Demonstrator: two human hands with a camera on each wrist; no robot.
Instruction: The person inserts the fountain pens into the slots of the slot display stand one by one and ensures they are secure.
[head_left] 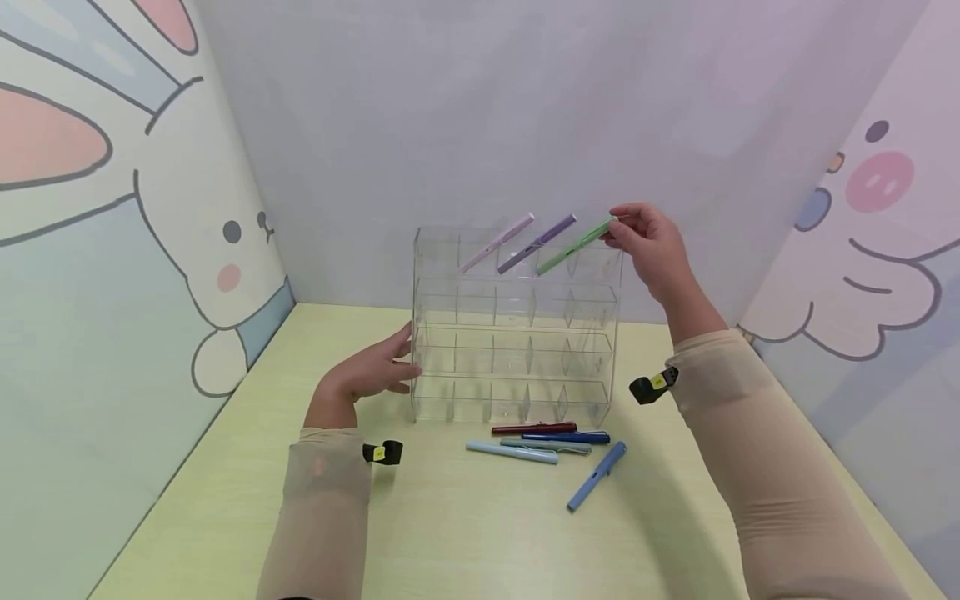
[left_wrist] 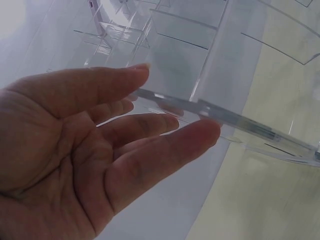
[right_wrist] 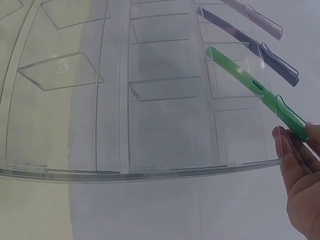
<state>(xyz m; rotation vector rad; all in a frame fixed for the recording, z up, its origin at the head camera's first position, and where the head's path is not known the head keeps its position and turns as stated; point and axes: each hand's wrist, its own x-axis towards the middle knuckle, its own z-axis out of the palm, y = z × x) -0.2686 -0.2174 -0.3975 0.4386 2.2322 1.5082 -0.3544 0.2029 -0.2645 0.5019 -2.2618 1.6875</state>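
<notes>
A clear acrylic display rack (head_left: pixel 512 329), divided into rows of small compartments, stands upright on the table. At its upper right, my right hand (head_left: pixel 651 247) pinches the capped end of a green pen (head_left: pixel 576 246). The green pen leans in a top-row compartment, its lower end inside, as the right wrist view also shows. Left of it a purple pen (head_left: pixel 537 243) and a pale pink pen (head_left: pixel 498 242) slant in neighbouring top compartments. My left hand (head_left: pixel 375 367) rests against the rack's left side with fingers extended, seen close by the clear edge in the left wrist view (left_wrist: pixel 150 145).
In front of the rack lie a dark red pen (head_left: pixel 534 428), a dark blue pen (head_left: pixel 566 437), a grey-green pen (head_left: pixel 546 446) and a light blue pen (head_left: pixel 512 452). A medium blue pen (head_left: pixel 596 477) lies apart, nearer the front. Cartoon-printed walls surround the pale yellow table (head_left: pixel 465 542).
</notes>
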